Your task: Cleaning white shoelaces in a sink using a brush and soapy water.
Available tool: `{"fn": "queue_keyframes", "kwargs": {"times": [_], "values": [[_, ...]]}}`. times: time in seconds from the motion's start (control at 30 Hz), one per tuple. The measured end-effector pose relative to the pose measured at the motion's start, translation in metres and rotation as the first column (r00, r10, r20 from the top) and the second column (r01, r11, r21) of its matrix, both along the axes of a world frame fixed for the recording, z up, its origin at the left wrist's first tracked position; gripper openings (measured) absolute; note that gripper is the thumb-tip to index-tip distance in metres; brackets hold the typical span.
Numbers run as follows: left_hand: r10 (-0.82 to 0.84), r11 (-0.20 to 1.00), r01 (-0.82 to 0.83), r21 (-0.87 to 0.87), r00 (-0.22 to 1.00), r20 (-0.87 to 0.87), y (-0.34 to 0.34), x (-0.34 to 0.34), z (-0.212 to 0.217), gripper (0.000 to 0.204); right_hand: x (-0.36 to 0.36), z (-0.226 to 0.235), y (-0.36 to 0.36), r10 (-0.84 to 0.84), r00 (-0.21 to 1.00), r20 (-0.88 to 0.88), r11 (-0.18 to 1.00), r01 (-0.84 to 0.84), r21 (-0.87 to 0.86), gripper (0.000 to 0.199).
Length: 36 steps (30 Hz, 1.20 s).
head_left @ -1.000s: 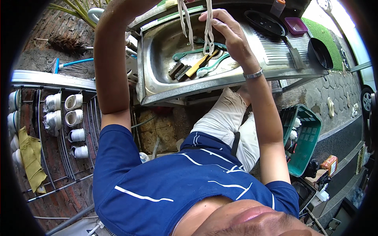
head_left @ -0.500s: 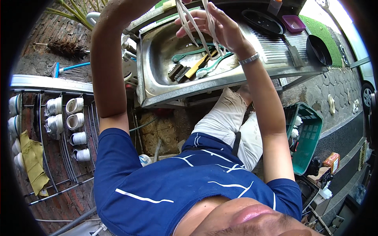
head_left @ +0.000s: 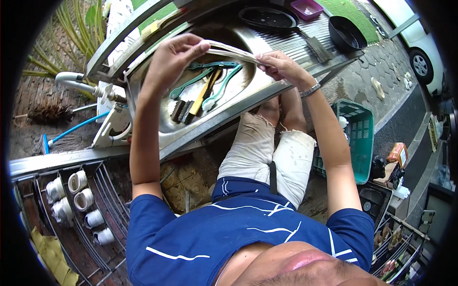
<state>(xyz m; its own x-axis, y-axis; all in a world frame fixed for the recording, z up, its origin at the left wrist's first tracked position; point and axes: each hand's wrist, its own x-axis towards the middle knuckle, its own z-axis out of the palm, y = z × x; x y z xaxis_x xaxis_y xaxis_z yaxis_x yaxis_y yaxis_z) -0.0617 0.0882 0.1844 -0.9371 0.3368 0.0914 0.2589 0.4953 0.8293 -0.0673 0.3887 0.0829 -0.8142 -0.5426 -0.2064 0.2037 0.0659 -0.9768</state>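
A bundle of off-white shoelaces (head_left: 230, 49) is stretched sideways above the metal sink (head_left: 224, 114). My left hand (head_left: 177, 59) pinches one end near the thumb, and my right hand (head_left: 282, 67) grips the other end. Below, in the basin, lie teal-handled brushes (head_left: 223, 88) and a yellow-handled brush (head_left: 204, 94). Dark bristle heads (head_left: 181, 112) sit beside the yellow handle.
On the ribbed drainboard are a black frying pan (head_left: 268, 18), a spatula (head_left: 315, 45), a black pot (head_left: 347, 34) and a purple tub (head_left: 307, 8). A tap (head_left: 90, 86) rises at the left. Light shoes (head_left: 83, 199) stand on a rack; a green crate (head_left: 365, 143) sits at right.
The shoelaces hung loosely from raised hands; now both hands are lower and hold them stretched sideways. My right hand has closed from spread fingers. The view has shifted, with the sink appearing tilted.
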Motion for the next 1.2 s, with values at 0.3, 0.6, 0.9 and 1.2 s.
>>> {"fn": "queue_keyframes", "kwargs": {"times": [0.3,0.6,0.9,1.2], "values": [[-0.057,0.988,0.043,0.146,0.994,0.094,0.071,-0.021,-0.179,0.027,-0.060,-0.008,0.106,0.220,0.821,-0.526,0.601,0.311,0.736,0.044],[-0.037,0.974,-0.055,0.220,0.917,0.397,0.087,-0.047,-0.192,0.045,-0.081,-0.041,0.090,0.355,0.664,-0.658,0.474,0.480,0.739,0.036],[-0.078,0.996,0.090,0.028,0.955,-0.286,0.112,-0.049,-0.198,0.068,-0.085,-0.046,0.087,0.359,0.661,-0.659,0.494,0.465,0.735,0.034],[-0.113,0.988,0.076,-0.138,0.952,-0.285,0.116,-0.036,-0.191,0.028,-0.085,-0.037,0.096,0.366,0.577,-0.730,0.532,0.514,0.673,0.035]]}}
